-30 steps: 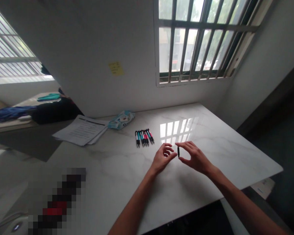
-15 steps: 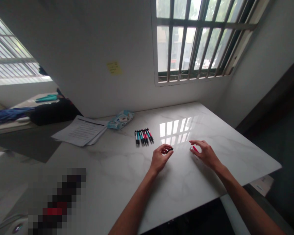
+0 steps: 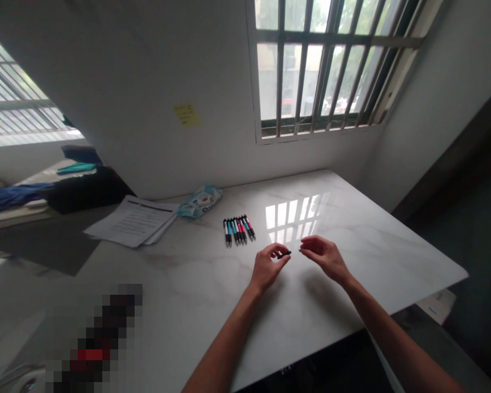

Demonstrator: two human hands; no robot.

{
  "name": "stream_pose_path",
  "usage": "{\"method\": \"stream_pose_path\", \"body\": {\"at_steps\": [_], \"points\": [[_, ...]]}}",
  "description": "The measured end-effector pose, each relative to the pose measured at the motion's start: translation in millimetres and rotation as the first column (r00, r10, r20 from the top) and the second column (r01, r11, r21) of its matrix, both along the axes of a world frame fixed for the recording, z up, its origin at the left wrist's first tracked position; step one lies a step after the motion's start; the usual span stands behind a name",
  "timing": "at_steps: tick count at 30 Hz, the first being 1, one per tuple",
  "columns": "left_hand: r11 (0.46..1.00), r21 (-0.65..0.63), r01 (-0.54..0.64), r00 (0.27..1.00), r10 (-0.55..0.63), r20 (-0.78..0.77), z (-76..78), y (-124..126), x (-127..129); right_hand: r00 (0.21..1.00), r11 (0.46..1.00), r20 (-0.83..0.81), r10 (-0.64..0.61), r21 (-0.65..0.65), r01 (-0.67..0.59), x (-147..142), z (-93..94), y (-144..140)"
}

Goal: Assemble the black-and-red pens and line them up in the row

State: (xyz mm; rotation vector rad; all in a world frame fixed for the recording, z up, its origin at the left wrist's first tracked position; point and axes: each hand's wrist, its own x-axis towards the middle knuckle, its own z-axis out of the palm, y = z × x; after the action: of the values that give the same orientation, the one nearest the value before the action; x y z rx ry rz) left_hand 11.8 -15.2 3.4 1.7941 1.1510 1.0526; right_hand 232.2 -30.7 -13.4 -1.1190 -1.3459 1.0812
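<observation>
Pinching a small black part [image 3: 284,254] between curled fingers, the left hand [image 3: 267,267] hovers just over the tabletop [image 3: 196,278]. The right hand [image 3: 325,256] faces it, fingers closed on something too small to identify. A row of pens [image 3: 237,229] lies just beyond.

Single head cam, looks fwd & down over white table [image 3: 188,284] toward barred window [image 3: 327,65].

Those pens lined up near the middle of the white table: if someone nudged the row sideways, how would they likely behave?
The pens look slim and round, so they would probably roll or scatter. The table is glossy enough to mirror the window, so they would likely slide easily. They look light and stiff.
</observation>
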Motion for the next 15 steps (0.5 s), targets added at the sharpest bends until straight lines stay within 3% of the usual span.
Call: {"method": "stream_pose_path", "body": {"at_steps": [5, 15], "points": [[0.999, 0.013, 0.031, 0.999, -0.031, -0.012, -1.4, -0.4, -0.1, 0.998, 0.999, -0.057, 0.035, -0.026, -0.036, -16.3, -2.0, 0.1], [0.999, 0.029, 0.039, 0.999, -0.039, -0.009, -3.6, 0.6, -1.4, 0.998, 0.998, -0.025, 0.052, -0.025, -0.052, -19.5, -1.9, 1.2]]}}
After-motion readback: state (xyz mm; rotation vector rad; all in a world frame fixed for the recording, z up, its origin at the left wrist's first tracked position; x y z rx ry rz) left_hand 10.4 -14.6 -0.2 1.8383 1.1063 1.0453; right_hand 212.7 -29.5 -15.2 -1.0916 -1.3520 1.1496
